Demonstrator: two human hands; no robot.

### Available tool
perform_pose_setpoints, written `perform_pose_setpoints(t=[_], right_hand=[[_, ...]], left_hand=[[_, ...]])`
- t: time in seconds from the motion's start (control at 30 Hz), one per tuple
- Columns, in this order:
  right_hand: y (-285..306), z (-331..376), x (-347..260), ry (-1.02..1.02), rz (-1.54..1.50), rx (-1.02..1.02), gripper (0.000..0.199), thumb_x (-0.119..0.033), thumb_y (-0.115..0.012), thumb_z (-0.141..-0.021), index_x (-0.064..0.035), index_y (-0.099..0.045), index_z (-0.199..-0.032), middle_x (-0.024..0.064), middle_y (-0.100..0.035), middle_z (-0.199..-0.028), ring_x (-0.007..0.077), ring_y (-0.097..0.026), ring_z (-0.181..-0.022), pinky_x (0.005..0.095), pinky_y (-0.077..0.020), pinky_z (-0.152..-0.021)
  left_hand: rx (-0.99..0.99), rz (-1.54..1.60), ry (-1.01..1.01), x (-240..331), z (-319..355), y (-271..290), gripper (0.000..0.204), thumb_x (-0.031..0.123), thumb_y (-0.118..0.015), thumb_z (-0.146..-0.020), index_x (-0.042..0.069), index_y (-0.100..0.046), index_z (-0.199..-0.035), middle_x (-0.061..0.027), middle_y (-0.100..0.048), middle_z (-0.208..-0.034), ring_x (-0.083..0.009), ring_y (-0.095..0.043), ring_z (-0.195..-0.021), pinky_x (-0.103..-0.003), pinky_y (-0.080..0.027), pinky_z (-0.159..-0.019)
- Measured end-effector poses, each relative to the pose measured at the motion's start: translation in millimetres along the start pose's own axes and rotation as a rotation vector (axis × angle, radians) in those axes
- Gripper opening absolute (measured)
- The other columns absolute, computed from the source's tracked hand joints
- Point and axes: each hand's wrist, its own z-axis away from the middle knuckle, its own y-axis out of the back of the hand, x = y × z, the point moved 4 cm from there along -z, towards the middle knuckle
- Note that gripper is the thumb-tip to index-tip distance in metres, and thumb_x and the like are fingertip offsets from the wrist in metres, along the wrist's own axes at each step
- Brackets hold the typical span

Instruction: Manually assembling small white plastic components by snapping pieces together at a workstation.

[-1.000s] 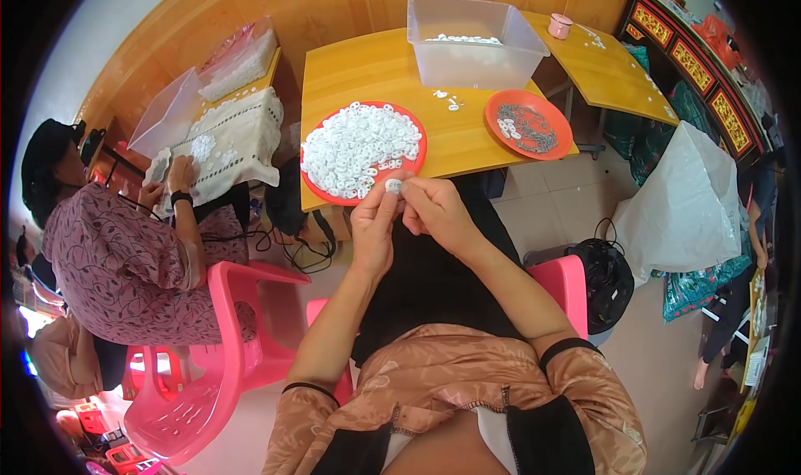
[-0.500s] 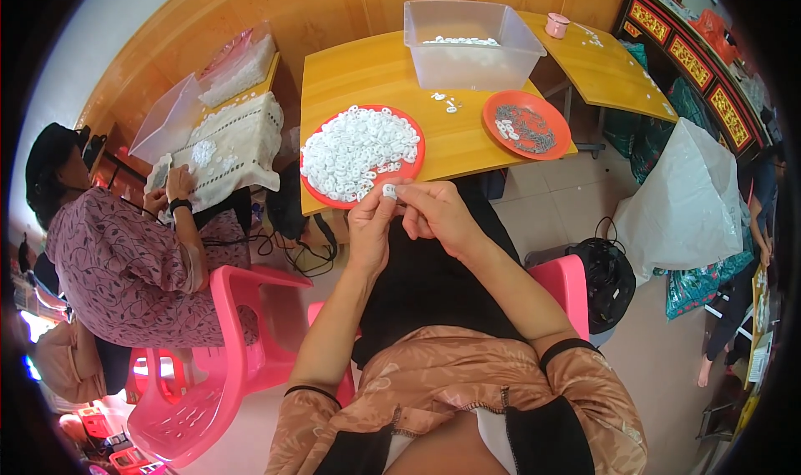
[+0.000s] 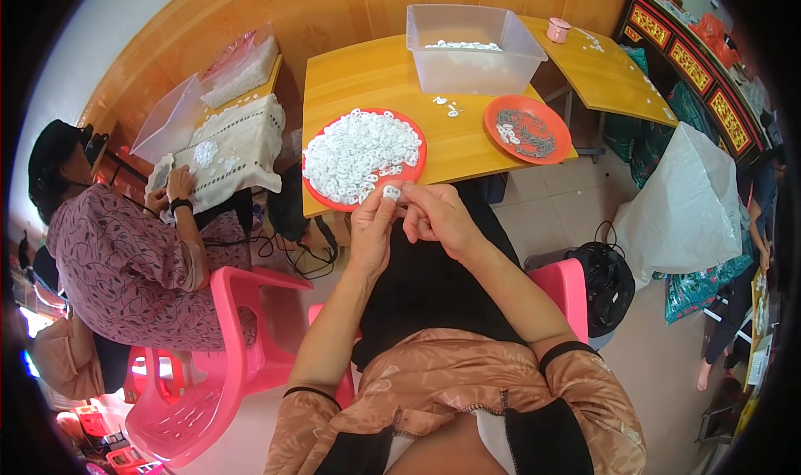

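Between thumb and finger, my left hand (image 3: 372, 231) pinches a small white plastic piece with holes (image 3: 390, 192), just in front of the table's near edge. Close beside it on the right is my right hand (image 3: 438, 216), its fingers curled and thumb and forefinger pinched near the piece; whatever they hold is too small to make out. Just beyond my left hand lies a red round tray (image 3: 417, 174) heaped with similar white pieces (image 3: 359, 149). Farther right is an orange-red plate (image 3: 561, 133) holding small grey metal parts (image 3: 534, 137) and a few white pieces.
A clear plastic bin (image 3: 476, 70) with white pieces stands at the table's (image 3: 350, 78) back. Loose pieces lie in front of it. A co-worker (image 3: 125, 258) sits at the left beside a pink chair (image 3: 229, 350). A white sack (image 3: 680, 208) and black bag (image 3: 609, 287) are at the right.
My right fingertips have shifted slightly right, leaving more of the white piece's face showing in my left pinch. The whole view has tilted a little; little else differs.
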Motion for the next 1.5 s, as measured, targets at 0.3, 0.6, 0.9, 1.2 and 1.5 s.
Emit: perform_pose_setpoints(t=[0.3, 0.6, 0.9, 1.2, 1.5], right_hand=[[4, -6, 10, -0.002, 0.122, 0.011, 0.027, -0.026, -0.056, -0.090, -0.0024, -0.063, -0.080, 0.0035, -0.054, -0.052, 0.0025, -0.037, -0.038, 0.0175, -0.0232, -0.037], [15, -24, -1, -0.208, 0.530, -0.299, 0.028, -0.031, -0.059, -0.084, -0.0044, -0.063, -0.078, 0.0029, -0.057, -0.056, 0.0046, -0.043, -0.043, 0.0188, -0.0321, -0.041], [60, -92, -78, 0.215, 0.610, 0.227, 0.027, -0.026, -0.057, -0.088, -0.0009, -0.065, -0.084, 0.0019, -0.054, -0.055, 0.0029, -0.038, -0.043, 0.0191, -0.0265, -0.040], [85, -82, -15, 0.272, 1.067, 0.201, 0.023, -0.025, -0.065, -0.076, -0.0026, -0.068, -0.073, 0.0080, -0.063, -0.060, 0.0153, -0.060, -0.055, 0.0294, -0.0468, -0.055], [62, -112, -2, 0.166, 1.489, 0.073, 0.010, -0.015, -0.064, -0.069, -0.0071, -0.070, -0.071, 0.0149, -0.066, -0.073, 0.0308, -0.064, -0.076, 0.0411, -0.0508, -0.069]], left_hand=[[0.047, 0.032, 0.014, -3, -1, 4, 0.038, 0.030, -0.042, -0.097, 0.001, -0.052, -0.121, -0.0102, -0.058, -0.115, -0.0144, -0.056, -0.099, -0.027, -0.044, -0.082], [0.238, 0.109, 0.034, 10, -7, 38, 0.048, 0.039, -0.038, -0.097, -0.002, -0.048, -0.119, -0.0092, -0.058, -0.108, -0.0140, -0.056, -0.091, -0.026, -0.043, -0.078], [0.134, -0.107, 0.252, -4, -9, 27, 0.025, 0.021, -0.050, -0.092, 0.005, -0.059, -0.110, -0.0022, -0.064, -0.095, -0.0081, -0.058, -0.081, -0.021, -0.041, -0.071], [-0.483, -0.693, 0.382, -52, 14, -1, 0.025, 0.019, -0.058, -0.087, 0.000, -0.064, -0.102, -0.0042, -0.066, -0.088, -0.0093, -0.058, -0.077, -0.025, -0.047, -0.071], [-0.589, -0.831, 0.371, -50, 20, -10, 0.027, 0.021, -0.059, -0.086, 0.000, -0.064, -0.102, -0.0073, -0.067, -0.087, -0.0132, -0.061, -0.079, -0.029, -0.048, -0.074]])
